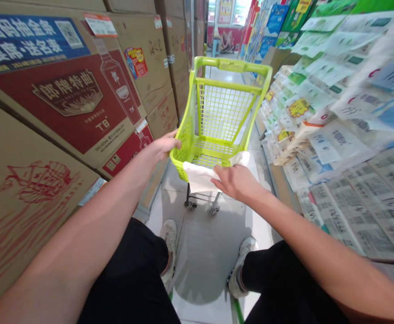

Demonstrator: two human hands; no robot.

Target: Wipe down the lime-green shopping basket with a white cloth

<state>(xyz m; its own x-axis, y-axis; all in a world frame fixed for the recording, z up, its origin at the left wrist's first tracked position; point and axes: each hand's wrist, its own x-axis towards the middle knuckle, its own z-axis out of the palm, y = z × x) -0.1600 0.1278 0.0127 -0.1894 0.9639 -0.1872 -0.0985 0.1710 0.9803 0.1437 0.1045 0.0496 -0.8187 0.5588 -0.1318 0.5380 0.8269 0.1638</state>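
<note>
A small lime-green plastic shopping cart (229, 84) stands in front of me on dark legs with casters, its basket holding nothing visible. My left hand (166, 145) grips the basket's rim at the near left corner. Over the near rim a white cloth (200, 176) is draped, with one end sticking up at the right. My right hand (234, 179) presses the cloth against that rim, fingers closed over it.
Stacked cardboard cartons (82, 90) wall the aisle on the left. Packs of white tissue paper (338, 126) are piled along the right. Tiled floor (197, 252) runs between my shoes, and a blue stool (216, 42) stands far down the aisle.
</note>
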